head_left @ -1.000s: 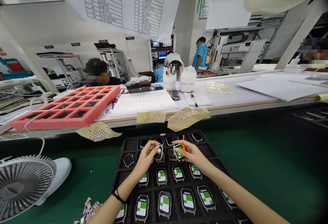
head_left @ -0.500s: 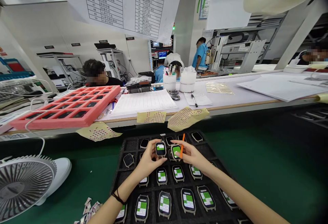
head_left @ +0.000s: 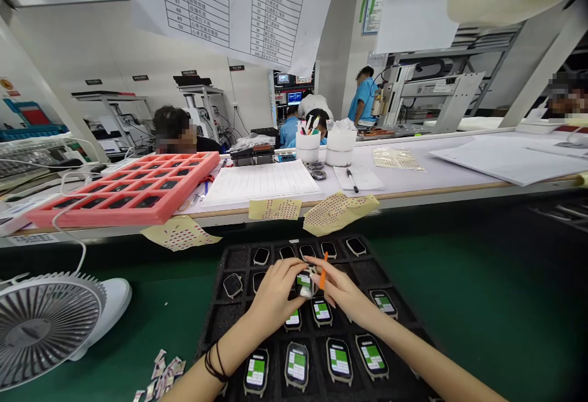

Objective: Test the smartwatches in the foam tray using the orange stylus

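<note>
Pinched in my left hand is a strapless smartwatch, tilted up above a black foam tray. Its screen glows green and white. My right hand is closed around a thin orange stick, with its fingertips at the watch's right edge; whether they also grip the watch I cannot tell. Just below the hands, another lit watch lies in its compartment. Several more lit watches, such as one in the front row, fill the near compartments. Dark-screened watches lie in the far rows.
A white fan stands at the left, with small paper labels near it. On the shelf ahead are a pink foam tray, a paper form and a pen. Yellow dotted sheets hang off its edge. Several people are beyond.
My left hand has moved right with a watch, and my hands have come together. The second watch by my right fingers no longer shows separately. The orange stick stays in my right hand.
</note>
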{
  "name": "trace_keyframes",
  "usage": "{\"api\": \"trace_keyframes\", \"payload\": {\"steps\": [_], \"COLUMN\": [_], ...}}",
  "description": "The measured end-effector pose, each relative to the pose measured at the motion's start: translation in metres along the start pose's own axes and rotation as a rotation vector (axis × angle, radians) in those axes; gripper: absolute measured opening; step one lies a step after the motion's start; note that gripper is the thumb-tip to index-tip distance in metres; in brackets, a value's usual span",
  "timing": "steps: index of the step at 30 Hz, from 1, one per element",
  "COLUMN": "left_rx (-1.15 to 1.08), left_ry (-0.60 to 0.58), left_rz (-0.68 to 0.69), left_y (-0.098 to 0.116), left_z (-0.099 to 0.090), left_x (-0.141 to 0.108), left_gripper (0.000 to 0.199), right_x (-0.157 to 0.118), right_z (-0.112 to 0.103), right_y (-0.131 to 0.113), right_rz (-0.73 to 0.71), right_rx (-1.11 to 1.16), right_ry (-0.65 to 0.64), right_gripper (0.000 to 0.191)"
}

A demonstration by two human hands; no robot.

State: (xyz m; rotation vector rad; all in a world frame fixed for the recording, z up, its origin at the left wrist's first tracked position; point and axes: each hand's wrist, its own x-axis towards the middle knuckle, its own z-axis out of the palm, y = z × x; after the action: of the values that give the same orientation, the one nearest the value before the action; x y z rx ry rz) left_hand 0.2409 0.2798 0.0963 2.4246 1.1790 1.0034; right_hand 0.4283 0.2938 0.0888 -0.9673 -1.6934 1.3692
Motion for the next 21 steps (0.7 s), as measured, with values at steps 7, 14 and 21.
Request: {"api": "trace_keyframes", "payload": {"steps": [7, 14, 21], "left_rx": [-0.001, -0.075, -0.082], "left_ry": [0.112, 0.176, 0.174], "left_rz": [0.137, 0.238, 0.256], "left_y": [0.009, 0.017, 0.016], "left_z": [-0.011, -0.014, -0.012], "left_x": [-0.002, -0.001, -0.002], "left_gripper": [0.047, 0.054, 0.056], "right_x": [-0.005, -0.006, -0.008], "right_z": [-0.004, -0.008, -0.008], "right_y": [-0.013, -0.016, -0.015], "right_rz": [-0.012, 0.032, 0.004], "right_rx": [0.188, 0.417, 0.405], "right_ry": [-0.145, -0.251, -0.251], "right_gripper": [0.054, 0.043, 0.049]}}
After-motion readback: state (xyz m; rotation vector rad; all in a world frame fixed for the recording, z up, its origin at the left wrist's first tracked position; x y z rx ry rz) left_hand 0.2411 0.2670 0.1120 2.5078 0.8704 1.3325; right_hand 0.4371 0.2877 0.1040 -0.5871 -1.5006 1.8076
